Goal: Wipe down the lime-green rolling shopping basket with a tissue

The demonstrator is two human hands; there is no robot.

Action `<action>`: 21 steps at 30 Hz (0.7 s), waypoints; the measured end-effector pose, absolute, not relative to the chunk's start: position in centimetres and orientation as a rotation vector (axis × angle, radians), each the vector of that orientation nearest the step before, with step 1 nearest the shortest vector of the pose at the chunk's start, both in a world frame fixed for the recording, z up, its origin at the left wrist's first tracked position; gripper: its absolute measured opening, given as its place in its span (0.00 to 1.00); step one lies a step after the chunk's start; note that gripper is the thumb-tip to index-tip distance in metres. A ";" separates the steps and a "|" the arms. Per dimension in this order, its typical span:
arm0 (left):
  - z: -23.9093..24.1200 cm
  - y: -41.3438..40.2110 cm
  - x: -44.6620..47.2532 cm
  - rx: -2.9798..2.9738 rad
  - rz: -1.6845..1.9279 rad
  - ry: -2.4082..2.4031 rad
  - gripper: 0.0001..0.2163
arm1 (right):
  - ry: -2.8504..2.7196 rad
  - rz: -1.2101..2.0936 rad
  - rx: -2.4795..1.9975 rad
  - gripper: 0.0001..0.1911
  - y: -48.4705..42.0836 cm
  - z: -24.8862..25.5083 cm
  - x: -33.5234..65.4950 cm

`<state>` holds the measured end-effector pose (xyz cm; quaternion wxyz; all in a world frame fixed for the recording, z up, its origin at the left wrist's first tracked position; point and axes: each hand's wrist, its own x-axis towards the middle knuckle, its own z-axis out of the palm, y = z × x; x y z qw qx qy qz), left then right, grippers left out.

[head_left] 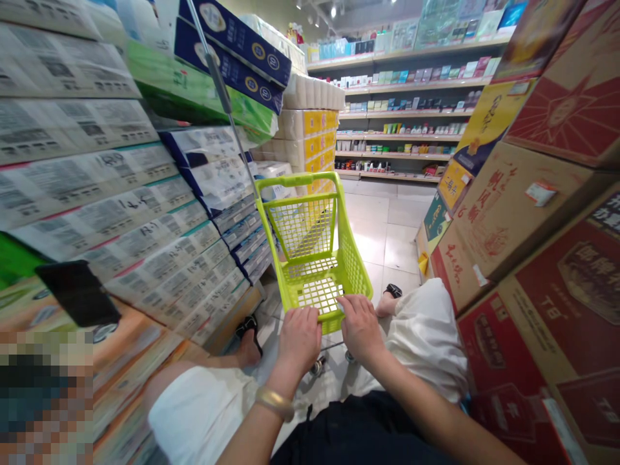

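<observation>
Straight in front of me, between my knees, stands a lime-green plastic shopping basket on wheels (356, 258), its grid bottom showing nothing inside. My left hand (300, 339) is curled over its near rim, a gold-coloured bangle (274, 404) on the wrist. Just to the right, my right hand (361, 326) grips the same rim, with the thumb lying along the top. A thin metal rod with a grey sleeve (219, 84) slants from the basket's far left corner up to the top of the view.
Tissue packs (77, 123) are stacked high on the left, with a black phone-like slab (77, 294) low beside them. Cardboard cartons (504, 206) wall the right side. Tiled floor (402, 216) runs to shelves of small boxed goods (402, 116).
</observation>
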<state>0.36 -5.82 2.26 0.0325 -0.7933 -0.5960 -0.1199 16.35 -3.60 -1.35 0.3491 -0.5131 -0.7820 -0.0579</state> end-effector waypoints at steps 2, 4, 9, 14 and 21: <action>2.2 -5.8 0.4 -2.433 -0.375 -1.835 0.05 | -2.027 -0.128 -1.318 0.20 -3.9 -1.3 14.9; 2.1 -5.7 0.3 -2.435 -0.374 -1.826 0.06 | -2.048 -0.093 -1.278 0.19 -4.3 -1.3 13.2; 2.0 -5.8 -0.4 -2.422 -0.387 -1.830 0.04 | -2.098 -0.089 -1.214 0.21 -4.3 -1.4 13.4; 2.3 -6.0 -0.3 -2.437 -0.388 -1.862 0.04 | -2.051 -0.139 -1.317 0.23 -3.6 -1.3 16.5; 2.2 -6.0 0.1 -2.416 -0.377 -1.865 0.06 | -2.081 -0.069 -1.278 0.22 -4.5 -1.2 12.9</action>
